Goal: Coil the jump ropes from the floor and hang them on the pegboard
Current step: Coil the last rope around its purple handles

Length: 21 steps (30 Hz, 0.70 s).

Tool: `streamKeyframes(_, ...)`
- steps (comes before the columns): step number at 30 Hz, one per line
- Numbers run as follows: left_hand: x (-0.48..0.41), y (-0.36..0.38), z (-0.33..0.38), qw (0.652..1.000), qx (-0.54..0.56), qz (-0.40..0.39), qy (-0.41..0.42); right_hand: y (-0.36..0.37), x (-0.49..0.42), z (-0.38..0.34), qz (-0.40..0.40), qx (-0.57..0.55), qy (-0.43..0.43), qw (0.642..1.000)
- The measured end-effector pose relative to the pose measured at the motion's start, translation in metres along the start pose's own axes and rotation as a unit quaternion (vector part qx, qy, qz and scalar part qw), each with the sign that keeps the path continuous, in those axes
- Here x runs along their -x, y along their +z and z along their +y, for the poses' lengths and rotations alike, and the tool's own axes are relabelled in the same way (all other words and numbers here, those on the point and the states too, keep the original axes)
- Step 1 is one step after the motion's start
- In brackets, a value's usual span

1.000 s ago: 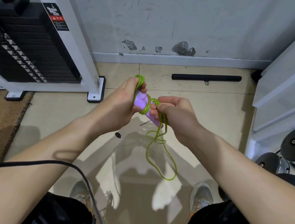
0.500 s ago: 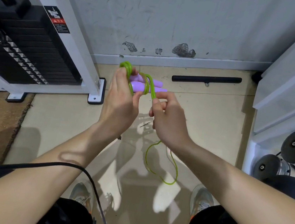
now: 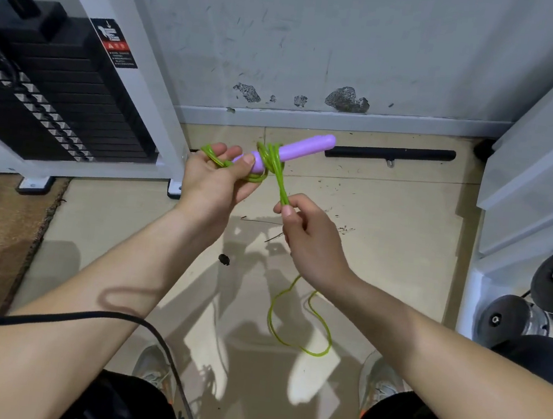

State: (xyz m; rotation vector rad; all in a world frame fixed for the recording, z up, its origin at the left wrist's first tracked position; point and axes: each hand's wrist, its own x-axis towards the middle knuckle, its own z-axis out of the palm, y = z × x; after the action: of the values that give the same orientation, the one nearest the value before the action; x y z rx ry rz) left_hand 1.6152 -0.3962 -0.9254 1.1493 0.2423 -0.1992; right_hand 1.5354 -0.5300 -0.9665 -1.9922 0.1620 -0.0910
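Illegible warning sticker [image 3: 114,43] on weight stack [image 3: 57,98]

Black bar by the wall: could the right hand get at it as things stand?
Likely not yet: the right hand pinches the green rope; the black bar lies unblocked on the floor.

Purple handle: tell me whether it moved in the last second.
Yes. The purple handle has risen toward the wall; its tip now sits by the black bar.

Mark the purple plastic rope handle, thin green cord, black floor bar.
purple plastic rope handle [image 3: 304,147], head view, mid-shaft
thin green cord [image 3: 279,185], head view, taut stretch
black floor bar [image 3: 391,154], head view, middle
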Motion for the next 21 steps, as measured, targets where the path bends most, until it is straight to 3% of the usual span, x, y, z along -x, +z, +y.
streamKeyframes(6, -0.005, -0.018, 0.015, 0.980, 0.100, -0.127, -0.112, -0.022, -0.023, 0.003, -0.091, -0.091, 0.004, 0.992)
streamKeyframes(11, -0.006, -0.029, 0.025, 0.966, 0.076, -0.216, -0.119, -0.057, -0.039, -0.004, -0.192, -0.189, 0.026, 0.963)
streamKeyframes(16, -0.012, -0.043, 0.024, 0.934, -0.007, -0.311, -0.174, -0.076, -0.039, -0.008, -0.234, -0.094, -0.021, 0.967)
streamKeyframes(21, -0.016, -0.050, 0.033, 0.885, -0.173, -0.398, -0.167, -0.083, -0.039, -0.006, -0.226, 0.084, 0.024, 0.970)
